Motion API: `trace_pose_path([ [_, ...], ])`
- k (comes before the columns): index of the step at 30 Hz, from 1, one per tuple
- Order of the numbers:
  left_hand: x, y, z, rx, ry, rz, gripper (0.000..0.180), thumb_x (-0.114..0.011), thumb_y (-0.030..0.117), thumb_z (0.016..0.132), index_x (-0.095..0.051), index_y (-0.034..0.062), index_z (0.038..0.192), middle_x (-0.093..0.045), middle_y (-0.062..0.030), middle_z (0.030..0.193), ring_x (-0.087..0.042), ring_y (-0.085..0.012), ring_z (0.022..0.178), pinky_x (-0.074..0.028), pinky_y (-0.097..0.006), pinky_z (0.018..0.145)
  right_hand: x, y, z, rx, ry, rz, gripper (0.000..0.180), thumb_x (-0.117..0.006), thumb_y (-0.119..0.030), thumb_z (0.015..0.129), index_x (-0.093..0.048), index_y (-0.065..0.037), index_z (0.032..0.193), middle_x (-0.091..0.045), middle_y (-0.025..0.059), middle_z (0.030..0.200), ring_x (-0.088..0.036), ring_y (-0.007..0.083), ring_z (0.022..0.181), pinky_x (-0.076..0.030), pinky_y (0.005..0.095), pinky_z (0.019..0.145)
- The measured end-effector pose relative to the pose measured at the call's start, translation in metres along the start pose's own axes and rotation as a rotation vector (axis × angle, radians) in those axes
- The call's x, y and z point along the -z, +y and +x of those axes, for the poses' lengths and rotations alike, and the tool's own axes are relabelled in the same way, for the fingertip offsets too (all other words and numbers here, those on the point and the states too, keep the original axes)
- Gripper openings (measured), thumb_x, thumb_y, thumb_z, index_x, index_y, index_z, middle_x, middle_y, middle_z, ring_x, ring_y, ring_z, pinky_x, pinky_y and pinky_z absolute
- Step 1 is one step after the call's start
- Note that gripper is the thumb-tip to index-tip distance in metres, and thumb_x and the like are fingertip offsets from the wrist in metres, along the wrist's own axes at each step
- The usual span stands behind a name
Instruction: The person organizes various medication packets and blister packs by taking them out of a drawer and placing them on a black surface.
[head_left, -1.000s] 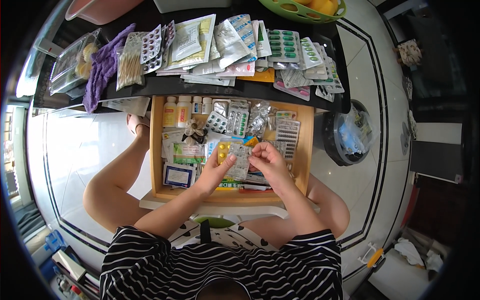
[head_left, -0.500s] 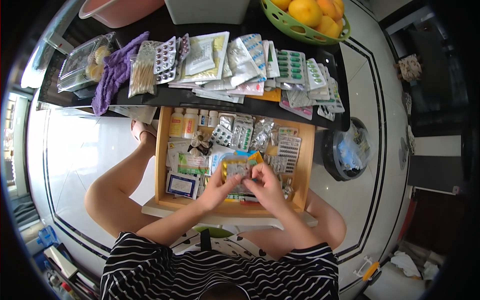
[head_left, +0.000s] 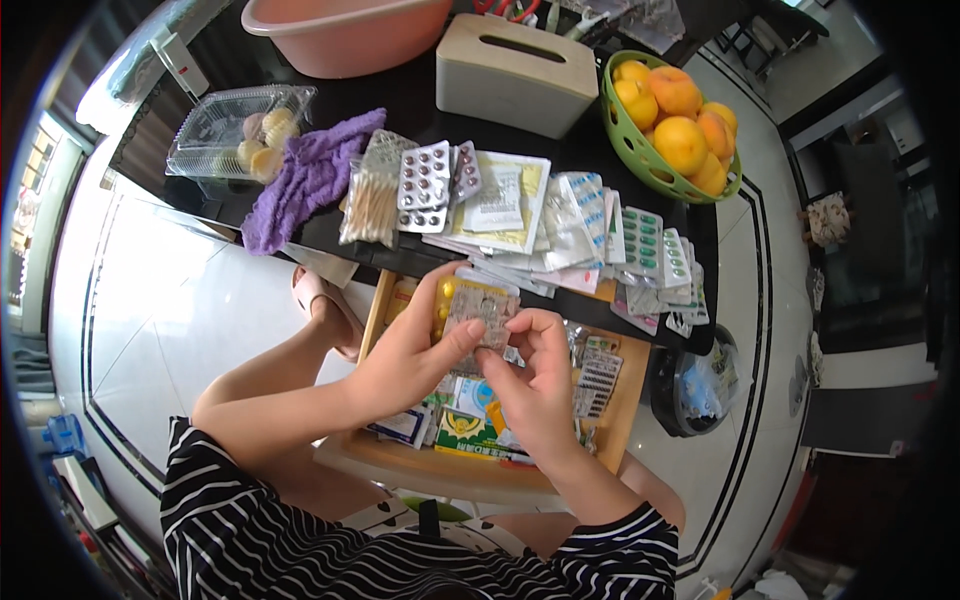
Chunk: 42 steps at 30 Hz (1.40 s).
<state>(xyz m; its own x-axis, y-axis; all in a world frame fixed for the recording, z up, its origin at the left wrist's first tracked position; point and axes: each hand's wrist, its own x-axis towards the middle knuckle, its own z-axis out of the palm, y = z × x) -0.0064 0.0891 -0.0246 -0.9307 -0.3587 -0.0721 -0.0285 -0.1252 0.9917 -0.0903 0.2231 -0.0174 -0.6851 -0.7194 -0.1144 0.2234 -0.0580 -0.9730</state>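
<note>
Above the open wooden drawer [head_left: 626,395], my left hand [head_left: 412,345] is closed round a small stack of blister packs [head_left: 480,310], its thumb lying across the front. Yellow pills show along the stack's left side; clear, silvery blisters cover the rest. My right hand [head_left: 537,375] pinches the stack's right edge between thumb and bent fingers. Beneath my hands, the drawer holds a green and yellow box [head_left: 468,432], a blue and white packet [head_left: 402,428] and a dark-dotted blister sheet [head_left: 598,380]. My hands and the packs hide much of its contents.
Across the black table lie a purple cloth [head_left: 300,190], bagged cotton swabs [head_left: 372,205], sachets [head_left: 505,200] and green capsule packs [head_left: 640,240]. Farther back stand a clear food box [head_left: 215,140], pink basin [head_left: 350,35], tissue box [head_left: 510,85] and green fruit basket [head_left: 625,145]. A black bin [head_left: 680,390] stands right.
Both hands have lifted the blister packs up and away from the drawer, toward the table edge. The view has tilted up, showing more of the table and less of the drawer.
</note>
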Motion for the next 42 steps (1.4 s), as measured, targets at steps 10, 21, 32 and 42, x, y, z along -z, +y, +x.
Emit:
trace_pose_path([
  [10, 0.069, 0.050, 0.039, -0.049, 0.219, -0.055, 0.070, -0.055, 0.010, 0.094, -0.012, 0.0070, 0.149, -0.033, -0.0156, 0.139, -0.046, -0.0205, 0.116, -0.043, -0.030, 0.094, -0.046, -0.029, 0.094, 0.220, -0.061, -0.128, 0.029, -0.056, 0.006, 0.085, -0.044, -0.004, 0.109, -0.050, 0.0061, 0.106, -0.054, 0.0115, 0.094, -0.051, 0.0228, 0.071],
  [21, 0.094, 0.046, 0.054, 0.103, 0.195, -0.063, 0.060, -0.054, 0.014, 0.093, -0.025, -0.0019, 0.144, -0.045, -0.0132, 0.136, -0.048, -0.0169, 0.116, -0.038, -0.029, 0.099, -0.072, -0.009, 0.146, 0.468, 0.094, -0.761, 0.029, -0.065, -0.006, 0.082, -0.050, -0.002, 0.107, -0.056, 0.0134, 0.105, -0.060, 0.0280, 0.091, -0.051, 0.0346, 0.074],
  [32, 0.101, 0.036, 0.065, -0.035, 0.223, 0.131, 0.058, -0.053, 0.011, 0.091, -0.030, -0.0029, 0.142, -0.021, -0.0193, 0.151, -0.021, -0.0225, 0.140, -0.026, -0.031, 0.109, -0.076, -0.015, 0.134, 0.655, 0.123, -1.132, 0.028, -0.060, -0.003, 0.082, -0.056, 0.001, 0.110, -0.054, 0.0144, 0.114, -0.054, 0.0331, 0.105, -0.047, 0.0395, 0.086],
  [42, 0.083, 0.049, 0.048, -0.010, 0.202, -0.139, 0.056, -0.048, 0.002, 0.090, -0.030, -0.0013, 0.143, -0.043, -0.0131, 0.138, -0.041, -0.0173, 0.126, -0.032, -0.027, 0.104, -0.077, -0.021, 0.115, 0.690, 0.006, -0.969, 0.040, -0.053, 0.009, 0.078, -0.055, 0.001, 0.117, -0.053, 0.0155, 0.122, -0.052, 0.0346, 0.111, -0.045, 0.0405, 0.092],
])
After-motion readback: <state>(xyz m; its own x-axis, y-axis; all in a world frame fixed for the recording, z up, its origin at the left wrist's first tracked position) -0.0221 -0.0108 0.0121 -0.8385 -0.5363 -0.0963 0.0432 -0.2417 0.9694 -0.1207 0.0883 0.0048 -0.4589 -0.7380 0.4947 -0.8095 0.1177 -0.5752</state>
